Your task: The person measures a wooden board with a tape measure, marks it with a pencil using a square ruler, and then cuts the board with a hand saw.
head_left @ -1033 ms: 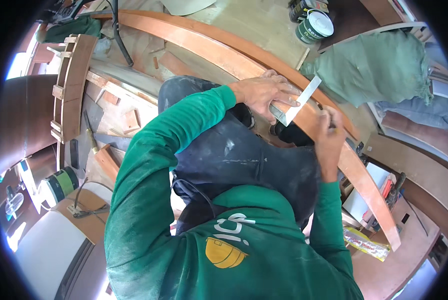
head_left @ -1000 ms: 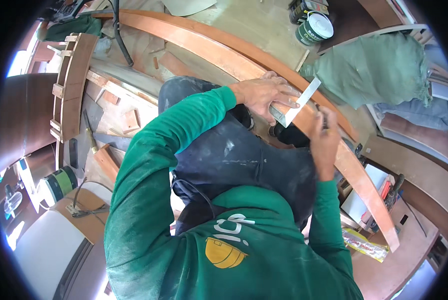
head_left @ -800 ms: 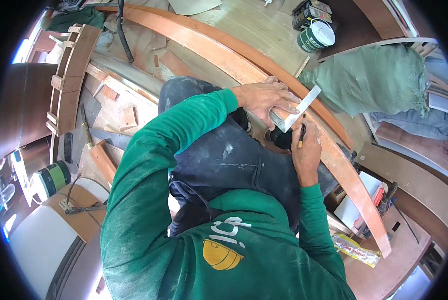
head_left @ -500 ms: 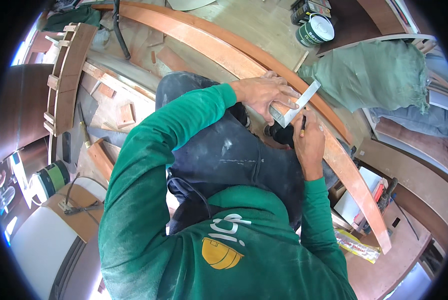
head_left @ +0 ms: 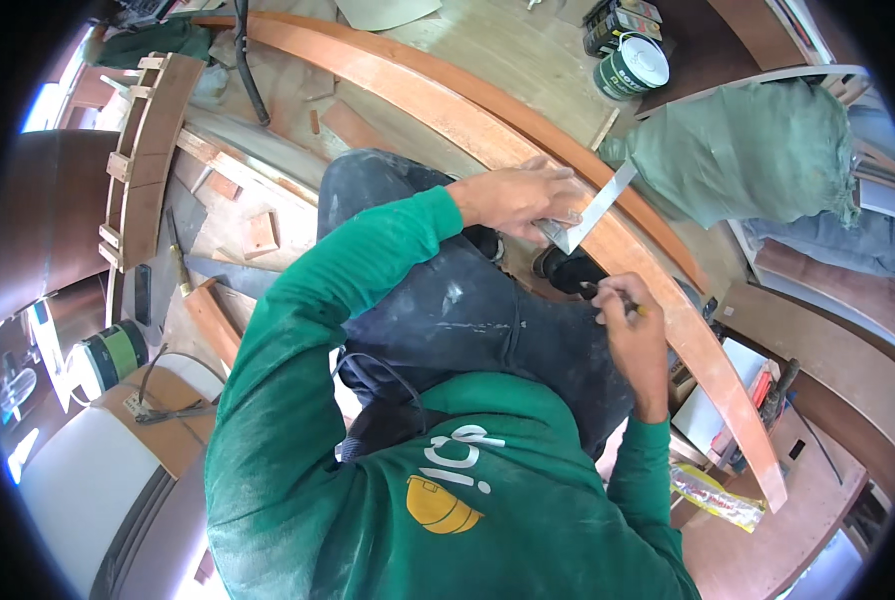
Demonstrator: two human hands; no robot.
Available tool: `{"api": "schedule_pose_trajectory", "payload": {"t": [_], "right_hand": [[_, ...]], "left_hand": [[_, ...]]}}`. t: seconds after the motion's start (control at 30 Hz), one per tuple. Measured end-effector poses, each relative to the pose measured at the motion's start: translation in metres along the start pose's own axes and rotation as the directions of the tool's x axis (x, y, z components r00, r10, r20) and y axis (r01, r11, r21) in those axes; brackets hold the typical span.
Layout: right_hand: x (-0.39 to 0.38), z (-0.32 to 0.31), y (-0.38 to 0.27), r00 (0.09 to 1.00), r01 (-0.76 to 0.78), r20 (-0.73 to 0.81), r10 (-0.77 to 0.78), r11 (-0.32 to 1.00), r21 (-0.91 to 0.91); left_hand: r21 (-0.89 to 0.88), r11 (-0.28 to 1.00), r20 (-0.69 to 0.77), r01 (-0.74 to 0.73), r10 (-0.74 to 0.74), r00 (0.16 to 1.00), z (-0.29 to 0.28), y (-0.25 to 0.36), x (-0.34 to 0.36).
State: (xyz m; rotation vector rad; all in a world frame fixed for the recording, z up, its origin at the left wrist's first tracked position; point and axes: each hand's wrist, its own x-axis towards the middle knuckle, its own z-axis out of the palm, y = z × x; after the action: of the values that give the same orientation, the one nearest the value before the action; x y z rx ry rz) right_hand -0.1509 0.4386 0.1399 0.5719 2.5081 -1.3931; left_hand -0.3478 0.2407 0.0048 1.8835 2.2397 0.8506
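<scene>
A long curved wooden strip [head_left: 713,365] runs diagonally past my knees, from the far left to the near right. My left hand [head_left: 518,200] is closed over it, gripping a metal try square [head_left: 606,203] whose blade lies across the strip's upper face. Part of the square's stock is hidden under my fingers. Nearer to me, my right hand [head_left: 636,335] hovers over my right thigh beside the strip, apart from the square. Its fingers are pinched round a slim dark pencil [head_left: 589,290], with a bit of yellow showing at the other end.
A second curved strip [head_left: 558,145] lies just beyond the first. Past it are a green sack [head_left: 748,150] and a white-lidded bucket [head_left: 633,70]. To my left are a curved slatted frame [head_left: 148,165], a handsaw [head_left: 233,275] and wood offcuts [head_left: 261,233].
My right hand has drawn back from the square toward me with the pencil. My left hand keeps holding the square on the strip, fingers slightly shifted.
</scene>
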Motion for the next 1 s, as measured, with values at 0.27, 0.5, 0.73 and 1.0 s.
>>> {"api": "schedule_pose_trajectory", "payload": {"t": [0.27, 0.5, 0.73, 1.0], "right_hand": [[-0.014, -0.010, 0.019, 1.000, -0.002, 0.030, -0.008, 0.950, 0.312], [-0.010, 0.053, -0.029, 0.901, 0.017, 0.375, -0.217, 0.883, 0.468], [-0.023, 0.234, -0.126, 0.376, 0.316, 0.900, -0.219, 0.944, 0.097], [-0.046, 0.304, -0.088, 0.134, 0.744, 0.913, -0.385, 0.648, 0.164]], "left_hand": [[-0.488, 0.799, -0.378, 0.352, -0.557, 0.739, -0.081, 0.066, -0.076], [-0.765, 0.546, -0.629, 0.340, -0.747, -0.215, -0.121, 0.197, -0.234], [-0.629, 0.202, -0.675, 0.751, -0.621, -0.398, -0.033, 0.304, -0.337], [-0.345, -0.161, -0.480, 0.925, -0.816, -0.322, 0.098, 0.347, -0.336]]}}
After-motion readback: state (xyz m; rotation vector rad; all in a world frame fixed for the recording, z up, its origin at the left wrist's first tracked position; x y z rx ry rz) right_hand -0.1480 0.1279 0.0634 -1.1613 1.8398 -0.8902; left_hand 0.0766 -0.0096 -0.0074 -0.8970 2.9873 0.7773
